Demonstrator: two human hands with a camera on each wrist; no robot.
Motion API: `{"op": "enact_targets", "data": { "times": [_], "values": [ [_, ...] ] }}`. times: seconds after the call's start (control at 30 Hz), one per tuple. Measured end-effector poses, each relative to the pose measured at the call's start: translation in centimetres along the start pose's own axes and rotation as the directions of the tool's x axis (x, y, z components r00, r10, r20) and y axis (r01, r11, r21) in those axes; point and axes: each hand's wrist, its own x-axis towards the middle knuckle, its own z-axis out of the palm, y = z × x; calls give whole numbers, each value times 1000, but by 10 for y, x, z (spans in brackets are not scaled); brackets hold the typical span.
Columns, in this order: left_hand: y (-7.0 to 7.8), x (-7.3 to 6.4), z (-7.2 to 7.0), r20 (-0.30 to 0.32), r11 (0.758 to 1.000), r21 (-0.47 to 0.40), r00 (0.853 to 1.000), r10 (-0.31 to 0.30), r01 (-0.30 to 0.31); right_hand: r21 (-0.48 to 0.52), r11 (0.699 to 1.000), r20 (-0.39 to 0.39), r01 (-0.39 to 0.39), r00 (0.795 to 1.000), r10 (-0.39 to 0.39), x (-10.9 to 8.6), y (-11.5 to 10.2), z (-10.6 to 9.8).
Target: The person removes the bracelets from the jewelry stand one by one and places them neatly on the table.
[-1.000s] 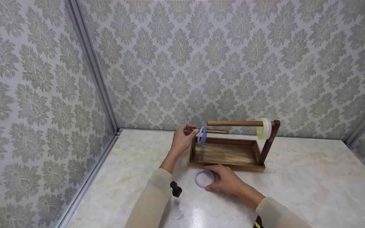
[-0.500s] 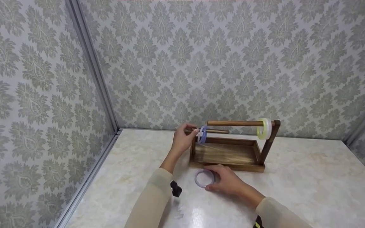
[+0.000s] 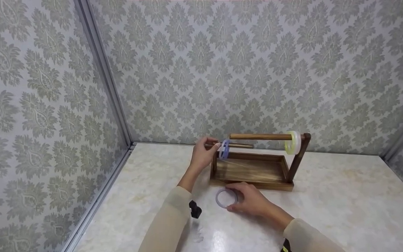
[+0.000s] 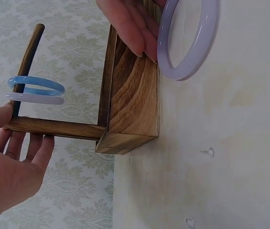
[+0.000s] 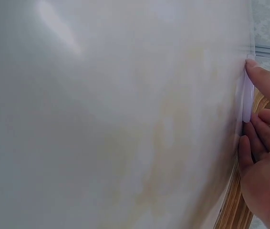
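My left hand (image 3: 200,155) holds the left post (image 4: 61,129) of a dark wooden bracelet stand, thumb on one side and fingers behind it. On the short bar (image 4: 30,50) beside that thumb hang a blue bangle (image 4: 39,80) and a pale lavender one (image 4: 44,100). In front of the stand's tray (image 3: 254,185), my right hand (image 3: 252,200) pinches a lavender bangle (image 4: 209,33) between thumb and fingers. It lies flat at the tabletop, close to the tray's front wall. The right wrist view shows this bangle edge-on, with fingertips at both ends.
On the stand's taller bar (image 3: 257,136), a yellow bangle (image 3: 287,146) and a white bangle (image 3: 297,142) hang against the right post (image 3: 298,157). The marbled table (image 3: 345,196) meets patterned walls (image 3: 201,70) at the back and sides.
The head view has shifted very slightly. Both hands and all the bangles stay where they were.
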Motion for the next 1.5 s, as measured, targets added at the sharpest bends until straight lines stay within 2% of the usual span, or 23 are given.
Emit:
{"op": "enact_targets", "data": {
  "times": [0.9,1.2,1.5],
  "values": [
    [0,-2,-2,24,1000,0,1000,-8,8,-5,1000,-2,0,1000,0,0,-1,1],
    [-3,-1,-1,26,1000,-11,1000,9,-9,9,1000,-1,-3,1000,3,-1,1,1],
    [-2,1,-1,29,1000,-6,1000,-11,11,4,1000,-6,8,1000,-8,0,2,1]
  ]
}}
